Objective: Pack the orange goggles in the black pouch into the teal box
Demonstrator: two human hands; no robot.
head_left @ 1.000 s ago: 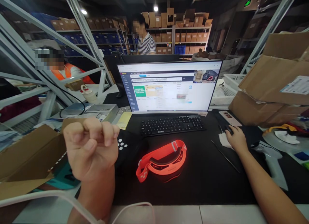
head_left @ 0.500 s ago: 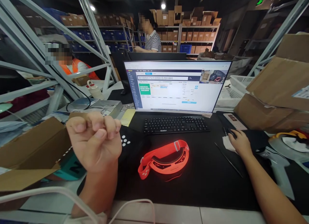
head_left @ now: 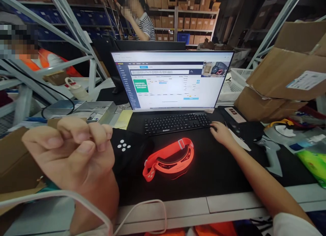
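Head view. Background: metal shelving (head_left: 176, 23) stacked with cartons, far beyond both hands; one person in a striped shirt (head_left: 147, 25), one in an orange vest (head_left: 43, 57), the latter beyond the left hand. Surface: desk with black mat (head_left: 211, 176), lying under the right forearm and between the hands.

Left hand (head_left: 73, 151): raised, palm side to the camera, fingers curled inward, thumb bent across towards them. Whether thumb and fingers press together: cannot tell.

Right hand (head_left: 220, 134): low, back uppermost, fingers reaching forward and slightly apart. Contact with the keys: cannot tell.

Keyboard, black (head_left: 175, 124): its right end at the right hand's fingertips; well apart from the left hand.

Goggles, orange-red, with strap (head_left: 175, 168): flat on the mat between the hands, touching neither, nearer the body than the keyboard.

Black cloth item, white dots (head_left: 133, 142): just beside the left hand, on its inner side, partly hidden by it.

Monitor, lit (head_left: 165, 85): beyond the keyboard, ahead of both hands.

Scanner, grey, pistol-shaped (head_left: 272, 154): outward of the right hand, near the forearm.

Cartons, brown (head_left: 285, 71): farther outward and beyond the right hand.
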